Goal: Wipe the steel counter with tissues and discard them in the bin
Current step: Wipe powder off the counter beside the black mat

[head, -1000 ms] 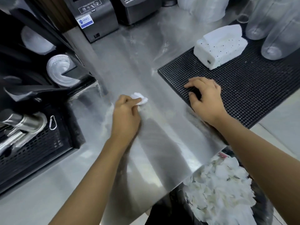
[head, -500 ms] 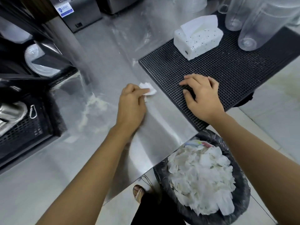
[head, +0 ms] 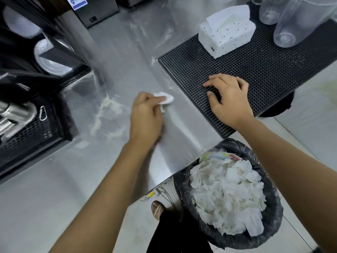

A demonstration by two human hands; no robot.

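Our left hand (head: 145, 114) pinched a crumpled tissue (head: 165, 99) against the steel counter (head: 127, 57); our right hand (head: 228, 99) rested loosely curled, empty. Soft, light, probably tearable; bunching seemed best.

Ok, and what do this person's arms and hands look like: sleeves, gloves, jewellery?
Both forearms are bare up to the frame edge, with no sleeves in view. The left hand and the right hand wear no gloves, and no watch, ring or bracelet shows on either. No markings are visible, though the left hand is slightly motion-blurred.
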